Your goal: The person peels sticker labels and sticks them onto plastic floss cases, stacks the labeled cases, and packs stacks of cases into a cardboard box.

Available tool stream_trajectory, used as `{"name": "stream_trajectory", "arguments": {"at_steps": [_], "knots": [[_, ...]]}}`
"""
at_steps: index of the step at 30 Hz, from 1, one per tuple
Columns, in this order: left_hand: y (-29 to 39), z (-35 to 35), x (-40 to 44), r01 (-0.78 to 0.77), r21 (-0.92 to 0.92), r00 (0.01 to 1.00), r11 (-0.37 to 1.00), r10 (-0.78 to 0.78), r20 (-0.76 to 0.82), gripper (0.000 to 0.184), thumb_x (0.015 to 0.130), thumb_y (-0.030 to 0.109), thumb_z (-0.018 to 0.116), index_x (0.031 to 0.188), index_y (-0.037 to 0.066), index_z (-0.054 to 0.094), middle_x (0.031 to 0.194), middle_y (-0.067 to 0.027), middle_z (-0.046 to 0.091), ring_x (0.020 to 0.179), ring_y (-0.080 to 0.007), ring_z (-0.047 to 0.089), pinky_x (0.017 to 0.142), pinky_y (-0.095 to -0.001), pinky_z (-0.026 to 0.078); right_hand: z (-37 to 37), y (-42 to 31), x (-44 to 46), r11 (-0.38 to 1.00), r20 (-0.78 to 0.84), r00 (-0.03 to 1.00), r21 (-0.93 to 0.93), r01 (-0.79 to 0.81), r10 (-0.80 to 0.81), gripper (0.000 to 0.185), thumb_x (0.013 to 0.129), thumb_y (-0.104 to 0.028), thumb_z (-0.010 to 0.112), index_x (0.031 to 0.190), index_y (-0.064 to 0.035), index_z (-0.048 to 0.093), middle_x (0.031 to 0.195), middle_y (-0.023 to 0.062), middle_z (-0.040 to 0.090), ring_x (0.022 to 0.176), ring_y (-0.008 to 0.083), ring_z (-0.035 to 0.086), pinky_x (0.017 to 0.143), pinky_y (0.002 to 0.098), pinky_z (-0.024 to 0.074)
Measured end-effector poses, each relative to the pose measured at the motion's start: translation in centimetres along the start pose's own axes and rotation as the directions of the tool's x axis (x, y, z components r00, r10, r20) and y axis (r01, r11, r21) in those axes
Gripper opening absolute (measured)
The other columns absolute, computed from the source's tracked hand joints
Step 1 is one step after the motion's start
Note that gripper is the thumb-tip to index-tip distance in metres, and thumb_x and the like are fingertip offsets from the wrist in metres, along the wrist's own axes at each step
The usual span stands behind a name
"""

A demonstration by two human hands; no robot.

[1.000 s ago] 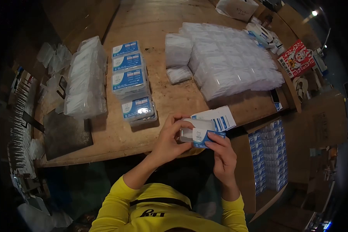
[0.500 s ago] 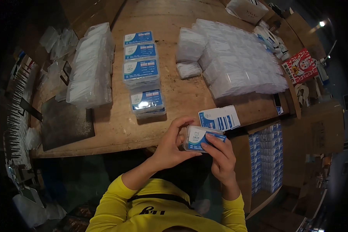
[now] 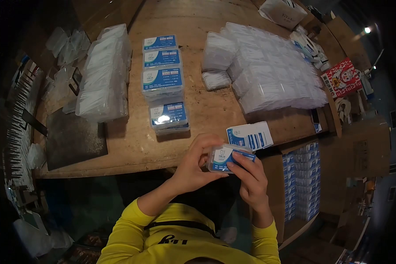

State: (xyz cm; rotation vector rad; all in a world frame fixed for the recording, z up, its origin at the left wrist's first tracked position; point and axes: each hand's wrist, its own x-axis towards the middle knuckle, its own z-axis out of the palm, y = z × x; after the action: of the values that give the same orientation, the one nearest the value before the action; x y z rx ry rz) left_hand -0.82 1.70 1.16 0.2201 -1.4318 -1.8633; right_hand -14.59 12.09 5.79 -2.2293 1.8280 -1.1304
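Note:
Between both hands, just over the table's front edge, is a small clear plastic box (image 3: 220, 159) with a blue and white card showing a tooth logo. My left hand (image 3: 197, 163) grips its left end, thumb along the near side and fingers at the far side. The fingers of my right hand (image 3: 252, 176) press on the card's right part; its thumb is hidden. Just beyond the box lies a fanned pile of blue and white cards (image 3: 253, 135). Ahead and to the left stand stacks of boxes with the same cards (image 3: 163, 79).
A long stack of clear boxes with white contents (image 3: 102, 72) stands at the left, a larger heap (image 3: 273, 70) at the right. A dark metal plate (image 3: 77, 141) lies front left. Below the table's right edge, a cardboard carton (image 3: 270, 193) holds stacked blue-labelled boxes.
The hands and the held box stay almost in place. My right fingers have shifted slightly on the card. The view has moved a little.

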Motion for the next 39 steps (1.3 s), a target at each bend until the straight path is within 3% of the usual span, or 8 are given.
{"name": "stream_trajectory", "arguments": {"at_steps": [7, 12, 18, 25, 28, 31, 35, 39], "knots": [[2.1, -1.8, 0.0, -0.036, 0.374, 0.996, 0.927, 0.064, -0.062, 0.036, 0.059, -0.002, 0.076, 0.087, 0.006, 0.055, 0.115, -0.0115, 0.039, 0.105, -0.021, 0.045, 0.087, -0.0304, 0.041, 0.6, -0.2, -0.2, 0.959, 0.282, 0.942, -0.264, -0.104, 0.18, 0.056, 0.078, -0.014, 0.06, 0.128, -0.0044, 0.038, 0.137, 0.0156, 0.028, 0.123, 0.0392, 0.025, 0.099, 0.0516, 0.0229], [4.5, -4.8, 0.3, -0.156, 0.525, 0.928, 0.837, 0.306, -0.212, 0.035, 0.057, 0.0, 0.076, 0.087, 0.006, 0.057, 0.116, -0.011, 0.045, 0.108, -0.0247, 0.045, 0.087, -0.0335, 0.041, 1.2, 3.3, -1.9, 0.887, 0.121, 0.929, -0.364, -0.285, 0.349, 0.054, 0.081, -0.02, 0.058, 0.126, -0.0001, 0.038, 0.136, 0.0199, 0.027, 0.124, 0.0416, 0.022, 0.1, 0.0526, 0.0191], [4.5, -7.8, 0.3, 0.053, 0.982, 0.882, 0.18, 0.452, -0.131, 0.033, 0.062, 0.005, 0.072, 0.093, 0.007, 0.061, 0.123, -0.0119, 0.044, 0.117, -0.0317, 0.035, 0.096, -0.0396, 0.028, 2.2, 6.3, -3.5, 0.86, 0.134, 0.912, -0.41, -0.304, 0.387, 0.053, 0.075, -0.013, 0.063, 0.123, -0.0054, 0.044, 0.136, 0.0134, 0.031, 0.125, 0.0374, 0.023, 0.102, 0.0482, 0.0206], [3.3, -5.6, -1.0, 0.012, 0.999, 0.844, 0.046, 0.535, -0.034, 0.029, 0.065, 0.002, 0.069, 0.094, 0.007, 0.063, 0.117, -0.0127, 0.047, 0.112, -0.0323, 0.038, 0.092, -0.0394, 0.03, 3.1, 8.0, -4.1, 0.911, 0.139, 0.958, -0.369, -0.184, 0.25, 0.043, 0.071, -0.004, 0.063, 0.113, -0.0118, 0.056, 0.124, 0.0065, 0.048, 0.121, 0.0325, 0.035, 0.1, 0.049, 0.0242], [2.6, -3.3, -2.1, -0.106, 0.891, 0.938, 0.441, 0.342, -0.058, 0.025, 0.069, 0.0, 0.066, 0.093, 0.005, 0.062, 0.106, -0.0117, 0.051, 0.098, -0.0281, 0.048, 0.079, -0.033, 0.041, 2.7, 8.0, -3.9, 0.936, 0.152, 0.963, -0.31, -0.169, 0.224, 0.039, 0.069, 0.0, 0.063, 0.106, -0.012, 0.061, 0.118, 0.005, 0.054, 0.119, 0.0299, 0.039, 0.1, 0.048, 0.0247], [-0.1, -1.6, -2.8, 0.074, 0.452, 0.997, 0.889, -0.048, -0.068, 0.019, 0.074, -0.002, 0.064, 0.093, 0.002, 0.061, 0.096, -0.0101, 0.054, 0.082, -0.0171, 0.055, 0.062, -0.0222, 0.045, 2.8, 8.1, -3.8, 0.953, 0.139, 0.968, -0.253, -0.169, 0.209, 0.036, 0.067, 0.002, 0.062, 0.101, -0.0117, 0.064, 0.113, 0.0045, 0.057, 0.118, 0.0288, 0.041, 0.1, 0.0472, 0.025], [-3.5, -0.4, -3.0, 0.536, 0.118, 0.842, 0.836, -0.539, -0.01, 0.015, 0.083, 0.008, 0.058, 0.096, 0.0, 0.059, 0.091, -0.0033, 0.058, 0.076, -0.0113, 0.055, 0.065, -0.0213, 0.045, 2.9, 6.8, -3.2, 0.956, 0.115, 0.975, -0.247, -0.159, 0.192, 0.036, 0.067, 0.003, 0.059, 0.101, -0.0097, 0.063, 0.115, 0.0053, 0.056, 0.115, 0.0283, 0.043, 0.098, 0.0463, 0.0277], [-3.6, 0.8, -2.7, 0.612, -0.281, 0.774, 0.739, -0.632, 0.024, 0.019, 0.086, 0.012, 0.055, 0.101, 0.0, 0.056, 0.09, -0.0034, 0.059, 0.075, -0.0099, 0.055, 0.067, -0.0209, 0.045, 2.8, 4.3, -2.4, 0.943, 0.009, 0.996, -0.324, -0.076, 0.084, 0.037, 0.065, 0.003, 0.058, 0.1, -0.0072, 0.063, 0.111, 0.0065, 0.057, 0.111, 0.0269, 0.046, 0.092, 0.0437, 0.0337]]}}
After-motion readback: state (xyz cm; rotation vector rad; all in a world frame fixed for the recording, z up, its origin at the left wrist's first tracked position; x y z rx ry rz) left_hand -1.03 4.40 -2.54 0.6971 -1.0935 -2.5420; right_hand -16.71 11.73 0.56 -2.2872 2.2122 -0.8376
